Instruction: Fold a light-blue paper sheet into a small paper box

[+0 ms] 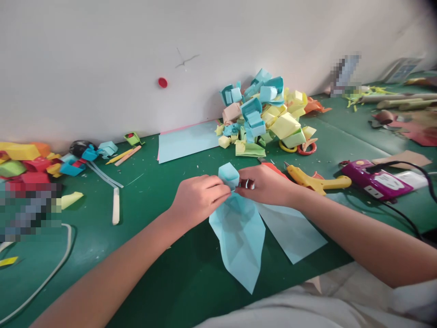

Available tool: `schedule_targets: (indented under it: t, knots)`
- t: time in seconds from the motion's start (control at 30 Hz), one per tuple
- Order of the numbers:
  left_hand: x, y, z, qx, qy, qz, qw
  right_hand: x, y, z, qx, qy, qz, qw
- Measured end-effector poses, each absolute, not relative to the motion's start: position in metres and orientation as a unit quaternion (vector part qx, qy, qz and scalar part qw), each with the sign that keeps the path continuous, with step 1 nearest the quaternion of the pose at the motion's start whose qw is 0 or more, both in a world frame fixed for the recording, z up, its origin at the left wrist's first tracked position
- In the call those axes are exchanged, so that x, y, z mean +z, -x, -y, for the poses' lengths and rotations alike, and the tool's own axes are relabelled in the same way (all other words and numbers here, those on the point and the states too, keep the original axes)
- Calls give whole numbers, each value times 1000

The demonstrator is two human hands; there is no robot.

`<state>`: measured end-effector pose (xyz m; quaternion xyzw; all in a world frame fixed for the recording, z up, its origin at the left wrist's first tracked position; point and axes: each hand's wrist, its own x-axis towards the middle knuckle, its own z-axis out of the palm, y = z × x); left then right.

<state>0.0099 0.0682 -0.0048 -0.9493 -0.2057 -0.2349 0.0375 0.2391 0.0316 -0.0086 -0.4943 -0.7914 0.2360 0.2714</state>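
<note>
Between my two hands is a sheet of light blue paper (pixel 241 237), creased all over. Its top is folded into a small boxy shape, and its pointed lower end hangs toward me. My left hand (pixel 201 196) is closed on the left side of the folded part, fingers pressed together. From the right, my right hand (pixel 262 184) pinches the same paper just below the boxy top. A flat light blue sheet (pixel 293 232) lies under my right forearm, partly covered by it. The inner folds are hidden by my fingers.
Folded paper pieces (pixel 262 114) are heaped by the wall, with scissors (pixel 307 148) beside them. A yellow glue gun (pixel 317 180) and a purple power strip (pixel 377 180) with a black cable lie right. Colourful folded shapes (pixel 29 164), pencils (pixel 123 156) and a white cord (pixel 63 259) are left.
</note>
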Motion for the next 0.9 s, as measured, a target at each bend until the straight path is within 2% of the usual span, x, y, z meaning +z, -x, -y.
schedule_targets:
  t: [0.23, 0.43, 0.7, 0.9]
  knots:
    - [-6, -7, -73, -243, 952, 177, 64, -6, -243, -30, 255, 466, 807, 258]
    - [-10, -9, -73, -256, 945, 200, 22, -6, -239, -28, 255, 491, 792, 259]
    - [-12, -15, -66, -302, 886, 341, -85, -7, -233, -28, 238, 529, 771, 265]
    - [-11, -15, -70, -234, 850, 393, -262, -8, -234, -28, 232, 546, 759, 268]
